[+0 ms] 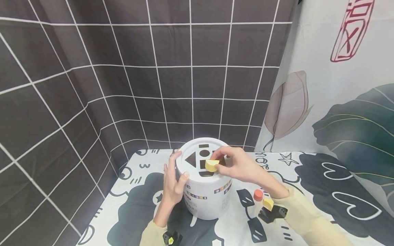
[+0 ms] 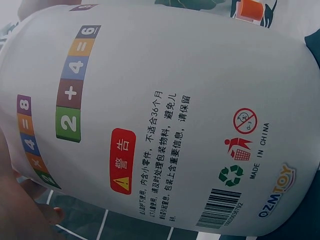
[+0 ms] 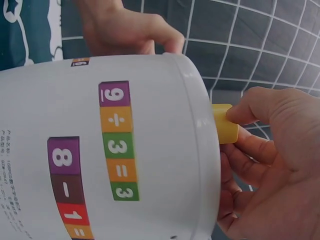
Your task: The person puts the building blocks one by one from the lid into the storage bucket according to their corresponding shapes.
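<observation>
A white bucket stands upright, its lid cut with shaped holes: a triangle, a circle, rectangles and others. My left hand grips the bucket's left side at the rim, fingers at the back and thumb near the front edge. Between the thumb and fingers of my right hand is a yellow half-round block, pinched just over the lid's openings. In the right wrist view, the yellow block appears close against the lid's face. My right hand partly covers the holes on that side.
Right of the bucket, a small piece with an orange-red top and another yellow block lie near my right wrist. A black-and-white patterned cloth covers the table. A dark gridded curtain hangs behind, with a pale leaf-print curtain at right.
</observation>
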`<state>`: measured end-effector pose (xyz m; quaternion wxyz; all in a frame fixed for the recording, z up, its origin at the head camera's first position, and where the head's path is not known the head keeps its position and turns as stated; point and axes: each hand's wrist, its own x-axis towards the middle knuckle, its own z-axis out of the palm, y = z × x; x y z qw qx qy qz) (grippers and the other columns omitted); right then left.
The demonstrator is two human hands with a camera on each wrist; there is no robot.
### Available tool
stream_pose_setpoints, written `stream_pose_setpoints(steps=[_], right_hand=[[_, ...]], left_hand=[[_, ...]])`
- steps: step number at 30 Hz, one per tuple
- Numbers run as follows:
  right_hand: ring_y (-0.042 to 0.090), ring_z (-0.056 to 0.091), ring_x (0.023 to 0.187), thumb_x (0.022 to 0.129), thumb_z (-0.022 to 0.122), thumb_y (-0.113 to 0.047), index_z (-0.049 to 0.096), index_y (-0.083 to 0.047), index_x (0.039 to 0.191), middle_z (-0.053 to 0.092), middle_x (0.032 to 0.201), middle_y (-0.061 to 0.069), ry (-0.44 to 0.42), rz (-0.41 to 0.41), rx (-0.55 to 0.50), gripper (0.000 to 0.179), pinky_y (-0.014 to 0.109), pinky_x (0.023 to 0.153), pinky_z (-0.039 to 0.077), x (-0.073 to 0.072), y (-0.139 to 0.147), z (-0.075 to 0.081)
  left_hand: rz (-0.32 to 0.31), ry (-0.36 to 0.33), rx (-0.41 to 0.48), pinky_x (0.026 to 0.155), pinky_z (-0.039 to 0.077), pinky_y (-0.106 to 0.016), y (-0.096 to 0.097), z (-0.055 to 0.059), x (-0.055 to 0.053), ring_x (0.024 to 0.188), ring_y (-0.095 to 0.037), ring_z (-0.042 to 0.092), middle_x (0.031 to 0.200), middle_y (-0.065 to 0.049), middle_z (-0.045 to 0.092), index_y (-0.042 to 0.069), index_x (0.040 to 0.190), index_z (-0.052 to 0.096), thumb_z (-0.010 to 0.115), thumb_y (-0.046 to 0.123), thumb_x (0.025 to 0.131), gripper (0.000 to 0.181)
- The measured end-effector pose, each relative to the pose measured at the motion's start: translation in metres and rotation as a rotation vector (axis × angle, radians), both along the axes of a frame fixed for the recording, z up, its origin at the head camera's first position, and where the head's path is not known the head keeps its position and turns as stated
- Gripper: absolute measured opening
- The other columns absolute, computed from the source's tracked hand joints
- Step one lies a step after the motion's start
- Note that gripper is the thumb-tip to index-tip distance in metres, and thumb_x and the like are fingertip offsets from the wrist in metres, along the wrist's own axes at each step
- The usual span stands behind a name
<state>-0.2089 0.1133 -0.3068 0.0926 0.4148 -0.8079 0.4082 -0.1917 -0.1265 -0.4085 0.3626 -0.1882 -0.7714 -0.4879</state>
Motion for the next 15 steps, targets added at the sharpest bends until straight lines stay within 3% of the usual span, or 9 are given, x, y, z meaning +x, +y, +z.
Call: stream_pose_setpoints(steps=[7, 15], right_hand=[[0.012, 0.064, 0.083, 0.08, 0.07, 0.004, 0.07, -0.008, 0.1, 0.068, 0.095, -0.004, -0.045, 0.057, 0.011, 0.023, 0.032, 0.076, 0.056, 0.0013, -0.0065, -0.0035], [0.012, 0.065, 0.086, 0.081, 0.07, 0.003, 0.07, -0.01, 0.099, 0.068, 0.095, -0.006, -0.063, 0.079, 0.04, 0.023, 0.032, 0.081, 0.056, 0.0022, -0.0109, -0.0048]], left_hand=[[0.002, -0.015, -0.004, 0.108, 0.003, -0.076, 0.0, 0.0005, 0.0004, 0.14, -0.043, 0.036, 0.147, -0.02, 0.048, 0.002, 0.141, 0.045, 0.047, 0.031, 0.079, 0.068], [0.005, -0.015, -0.005, 0.108, 0.003, -0.076, 0.0, 0.0006, 0.0008, 0.14, -0.043, 0.036, 0.147, -0.02, 0.048, 0.002, 0.141, 0.045, 0.048, 0.031, 0.079, 0.068]])
